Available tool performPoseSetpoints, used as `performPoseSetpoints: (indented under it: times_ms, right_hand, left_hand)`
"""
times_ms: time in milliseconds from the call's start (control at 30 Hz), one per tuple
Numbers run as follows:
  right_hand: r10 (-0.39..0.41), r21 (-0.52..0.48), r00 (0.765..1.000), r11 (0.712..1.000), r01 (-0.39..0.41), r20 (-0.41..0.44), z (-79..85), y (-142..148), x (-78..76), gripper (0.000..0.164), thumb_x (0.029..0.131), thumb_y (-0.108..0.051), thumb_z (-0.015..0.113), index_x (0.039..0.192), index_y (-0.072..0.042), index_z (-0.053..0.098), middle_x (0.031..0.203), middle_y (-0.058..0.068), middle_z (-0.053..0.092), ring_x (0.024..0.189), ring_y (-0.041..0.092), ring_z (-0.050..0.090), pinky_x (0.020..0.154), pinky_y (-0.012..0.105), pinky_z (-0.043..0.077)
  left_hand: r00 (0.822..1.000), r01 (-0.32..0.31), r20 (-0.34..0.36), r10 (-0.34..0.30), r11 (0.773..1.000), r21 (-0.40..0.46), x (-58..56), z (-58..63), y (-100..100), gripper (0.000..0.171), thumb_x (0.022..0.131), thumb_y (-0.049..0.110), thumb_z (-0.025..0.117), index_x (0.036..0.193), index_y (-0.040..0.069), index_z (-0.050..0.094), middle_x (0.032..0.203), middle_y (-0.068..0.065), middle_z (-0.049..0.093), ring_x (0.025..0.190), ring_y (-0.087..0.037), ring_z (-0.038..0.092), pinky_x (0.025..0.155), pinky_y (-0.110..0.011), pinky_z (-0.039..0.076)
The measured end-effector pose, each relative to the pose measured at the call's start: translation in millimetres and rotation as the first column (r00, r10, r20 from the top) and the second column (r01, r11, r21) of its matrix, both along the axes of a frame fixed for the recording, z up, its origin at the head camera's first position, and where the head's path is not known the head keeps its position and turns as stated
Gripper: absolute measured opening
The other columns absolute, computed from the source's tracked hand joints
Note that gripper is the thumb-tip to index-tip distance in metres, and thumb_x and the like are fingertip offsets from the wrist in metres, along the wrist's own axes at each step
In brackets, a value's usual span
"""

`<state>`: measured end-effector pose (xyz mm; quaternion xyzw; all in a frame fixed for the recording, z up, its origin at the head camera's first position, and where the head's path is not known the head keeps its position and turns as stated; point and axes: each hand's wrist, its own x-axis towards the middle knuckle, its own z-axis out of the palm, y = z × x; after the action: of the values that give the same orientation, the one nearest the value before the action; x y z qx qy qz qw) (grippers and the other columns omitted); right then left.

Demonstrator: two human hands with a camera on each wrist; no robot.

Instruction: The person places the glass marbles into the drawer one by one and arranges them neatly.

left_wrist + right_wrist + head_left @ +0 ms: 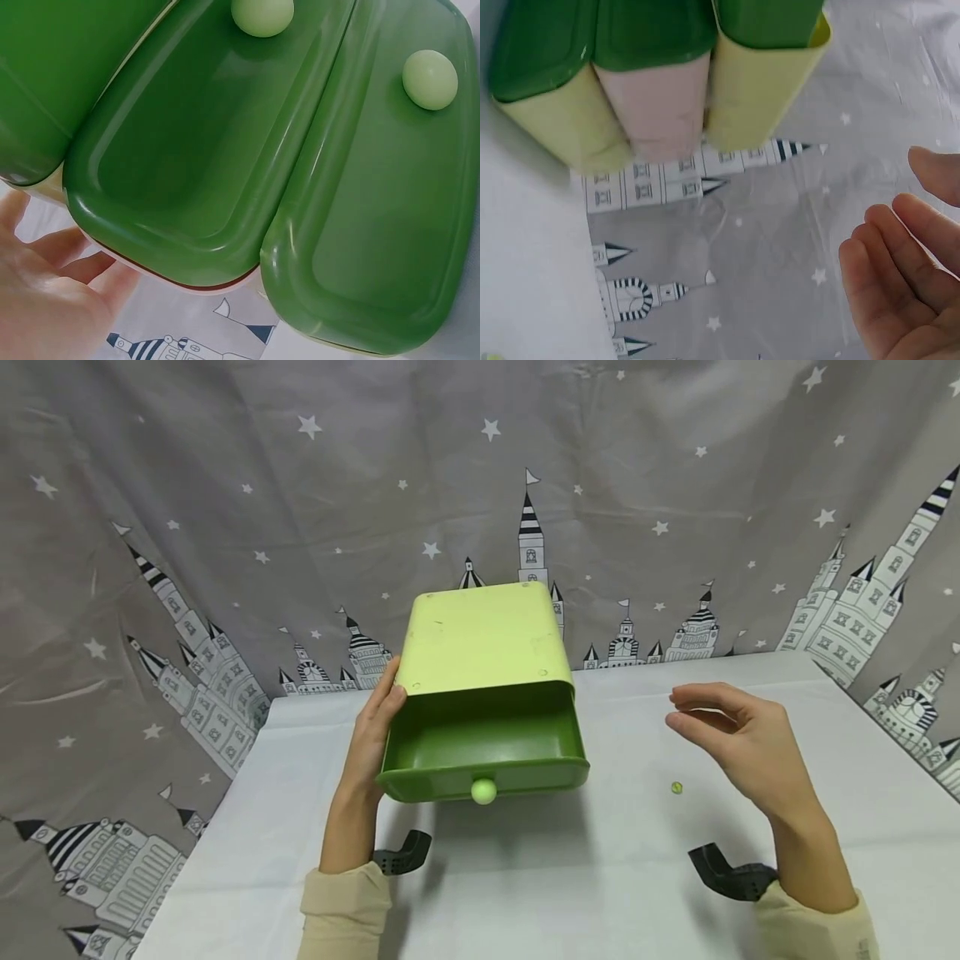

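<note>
A small drawer unit (483, 635) with a light green top stands in the middle of the table. Its top drawer (480, 782) is pulled partway out, and the part that shows inside holds nothing. At the left side of the unit, my left hand (369, 739) rests with its fingers against the casing. The right wrist view shows three stacked sections, the middle casing (660, 112) pinkish. To the right, my right hand (750, 752) hovers above the table, fingers loosely bent and nothing visible between them. A tiny yellow-green piece (677, 787) lies on the table near it.
A white cloth (637, 877) covers the table. Behind it hangs a grey curtain (360, 510) printed with stars and castles. In the left wrist view, the two lower drawers are pushed in, each with a round pale knob (430, 79).
</note>
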<state>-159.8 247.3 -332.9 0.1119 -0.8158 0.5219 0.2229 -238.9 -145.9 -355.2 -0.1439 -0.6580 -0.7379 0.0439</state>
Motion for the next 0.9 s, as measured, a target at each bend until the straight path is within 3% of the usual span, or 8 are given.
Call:
performPoseSetpoints:
  times_ms: [400,700,900]
  right_hand:
    - [-0.049,0.056,0.995,0.997,0.044,0.086,-9.5,17,-4.3,0.030,0.090,-0.015,0.074,0.116,-0.001,0.069,0.102,-0.008,0.068,0.090,0.000,0.066,0.077,0.013,0.048]
    - [-0.048,0.111,0.979,0.993,0.026,0.199,-24.8,33,-11.7,0.037,0.090,-0.021,0.074,0.121,-0.001,0.066,0.104,-0.008,0.067,0.091,-0.003,0.064,0.077,0.013,0.045]
    - [-0.008,0.147,0.969,0.989,-0.030,0.249,-44.3,43,-21.9,0.040,0.090,-0.019,0.074,0.124,0.002,0.065,0.111,0.008,0.067,0.093,-0.004,0.061,0.078,0.012,0.045]
  left_hand:
    - [1.000,0.003,-0.005,-0.003,1.000,0.008,-0.8,-1.0,0,0.058,0.104,0.029,0.044,0.158,0.023,0.024,0.161,0.009,0.019,0.145,-0.010,0.018,0.115,-0.043,0.020]
    - [1.000,0.015,-0.016,-0.014,1.000,0.019,-1.2,-1.7,2,0.059,0.104,0.029,0.044,0.159,0.022,0.024,0.161,0.010,0.019,0.145,-0.009,0.017,0.115,-0.043,0.020]
    - [1.000,0.010,-0.011,-0.010,1.000,0.020,-0.5,-2.1,1,0.059,0.104,0.031,0.045,0.159,0.023,0.024,0.161,0.011,0.020,0.144,-0.008,0.018,0.114,-0.043,0.021]
